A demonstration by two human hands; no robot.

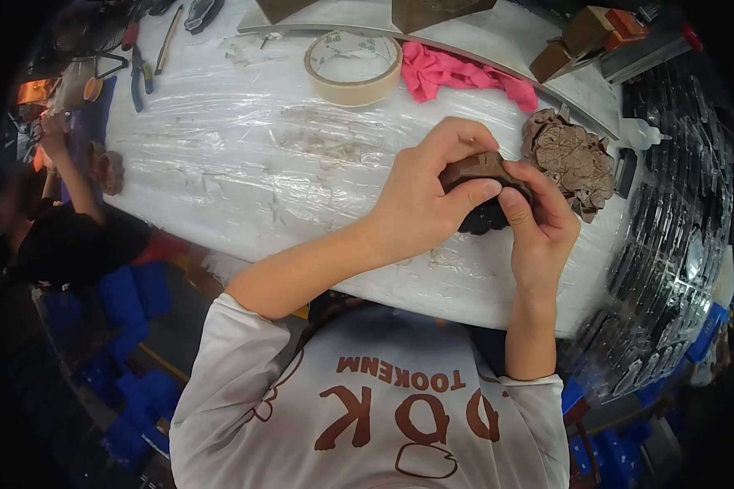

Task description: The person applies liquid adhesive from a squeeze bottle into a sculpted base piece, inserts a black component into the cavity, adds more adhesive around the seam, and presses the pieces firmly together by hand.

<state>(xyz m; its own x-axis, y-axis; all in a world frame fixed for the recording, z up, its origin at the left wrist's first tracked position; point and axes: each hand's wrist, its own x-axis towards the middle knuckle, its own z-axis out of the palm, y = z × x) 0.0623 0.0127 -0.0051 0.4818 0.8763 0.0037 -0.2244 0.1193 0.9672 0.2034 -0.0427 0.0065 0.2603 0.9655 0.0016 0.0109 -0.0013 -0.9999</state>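
Both of my hands hold a brown clay-like piece with a black part under it, above the plastic-covered table. My left hand (420, 191) grips the left end of the brown piece (477, 169), its thumb pressed on the near edge. My right hand (542, 220) closes on the right end, thumb and fingers bent around it. The black part (484, 217) shows below my thumbs; its shape is partly hidden. Just right of my hands lies a large lumpy brown mass (571, 161) on the table.
Beyond my hands are a tape roll (353, 91), a pink cloth (465, 75) and a metal strip (334, 16). Pliers (142, 79) lie at the far left. A white bottle (640, 134) and wrapped black parts (669, 244) are on the right. Another person's arm (77, 183) shows at left.
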